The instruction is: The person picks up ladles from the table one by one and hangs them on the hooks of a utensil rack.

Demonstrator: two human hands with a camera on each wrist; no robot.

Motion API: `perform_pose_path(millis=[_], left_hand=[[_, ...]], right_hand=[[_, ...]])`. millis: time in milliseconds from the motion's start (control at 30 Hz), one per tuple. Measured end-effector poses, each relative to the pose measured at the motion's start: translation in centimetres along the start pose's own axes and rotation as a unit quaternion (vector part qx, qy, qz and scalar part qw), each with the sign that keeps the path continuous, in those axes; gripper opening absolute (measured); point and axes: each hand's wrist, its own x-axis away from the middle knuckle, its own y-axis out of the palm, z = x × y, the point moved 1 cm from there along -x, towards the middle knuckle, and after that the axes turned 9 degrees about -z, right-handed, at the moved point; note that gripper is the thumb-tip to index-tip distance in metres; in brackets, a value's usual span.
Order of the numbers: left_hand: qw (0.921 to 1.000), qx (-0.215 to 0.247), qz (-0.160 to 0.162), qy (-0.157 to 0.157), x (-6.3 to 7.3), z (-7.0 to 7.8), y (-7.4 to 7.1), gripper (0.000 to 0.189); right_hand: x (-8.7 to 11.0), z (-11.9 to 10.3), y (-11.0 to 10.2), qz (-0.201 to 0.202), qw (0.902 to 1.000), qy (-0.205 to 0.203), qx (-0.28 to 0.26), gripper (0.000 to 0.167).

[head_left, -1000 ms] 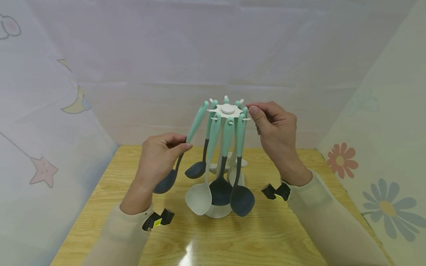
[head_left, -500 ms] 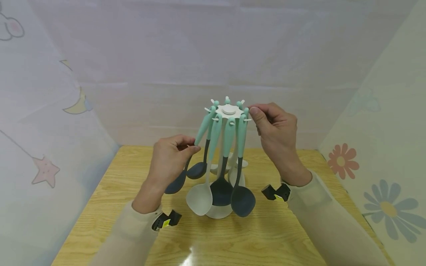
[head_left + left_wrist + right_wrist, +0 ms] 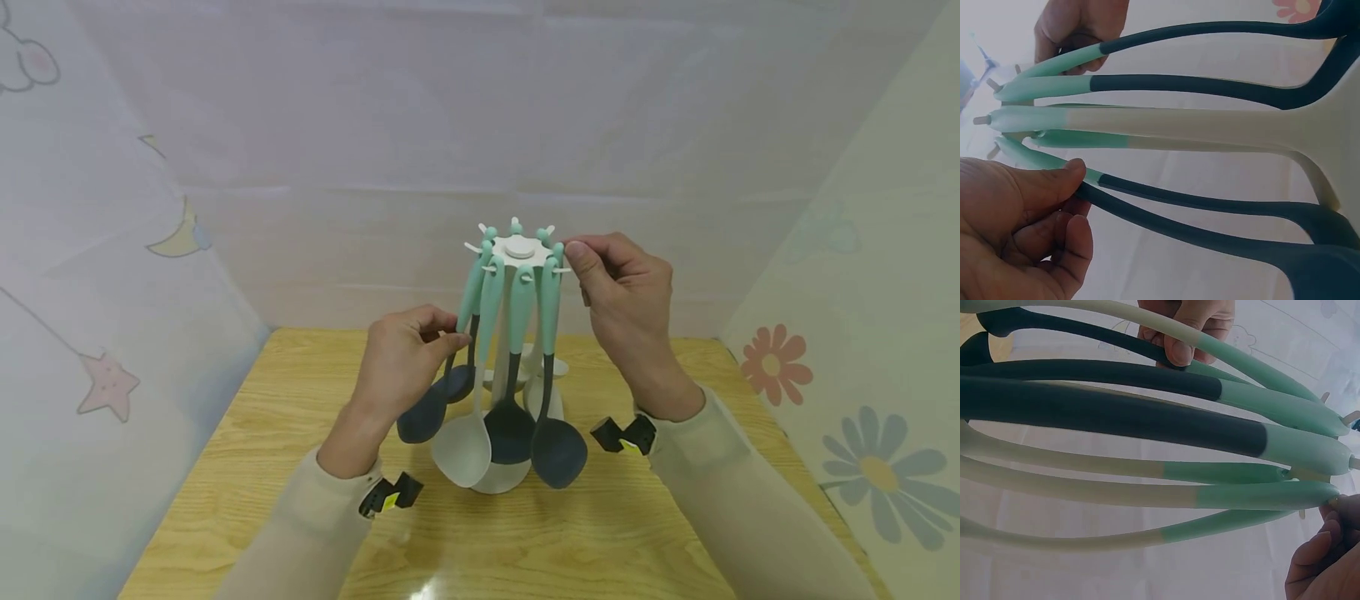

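A white utensil rack [image 3: 519, 247] stands upright, with several mint-handled kitchen utensils hanging from its hooks. My left hand [image 3: 405, 358] pinches a dark blue ladle [image 3: 422, 414] where its mint handle meets the dark shaft, thumb on top in the left wrist view. That handle's upper end is against the rack's left side, and a white hook tip pokes out past it. On the rack's right side, my right hand [image 3: 630, 300] pinches a hook beside the top of a mint handle [image 3: 1266, 495]; its fingertips hide the hook's end.
In front hang a pale ladle [image 3: 462, 450], a dark turner-like utensil [image 3: 510, 433] and another dark ladle [image 3: 559, 454]. More pale utensils hang behind. The round white base [image 3: 501, 479] rests on a wooden table [image 3: 645, 533], with cloth walls around it.
My left hand has moved right with the ladle, bringing its handle top from apart from the rack onto the left hook. My right hand has stayed nearly still.
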Motion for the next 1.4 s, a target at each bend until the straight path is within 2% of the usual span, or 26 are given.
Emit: perform_pose_path(millis=[267, 600, 1167, 1300, 1400], left_hand=[[0.9999, 0.009, -0.006, 0.009, -0.8, -0.7, -0.1, 0.012], [0.9994, 0.026, -0.024, -0.004, -1.1, -1.1, 0.4, 0.013], [0.9993, 0.023, -0.030, -0.003, -0.9, -1.0, 0.0, 0.026], [0.9992, 0.023, -0.032, -0.011, -0.4, -1.2, -0.2, 0.032], [0.9990, 0.036, -0.019, -0.020, 0.3, -1.7, -0.5, 0.036]], right_hand=[[-0.1, 0.2, 0.1, -0.001, 1.0000, -0.006, -0.004, 0.015], [-0.2, 0.3, 0.2, 0.001, 0.9998, -0.003, -0.019, 0.015], [-0.1, 0.5, 0.2, -0.006, 0.9998, 0.009, -0.015, 0.015], [0.4, 0.6, 0.1, 0.001, 0.9997, 0.020, -0.012, 0.018], [1.2, 1.1, 0.0, 0.015, 0.9992, 0.035, -0.006, 0.020]])
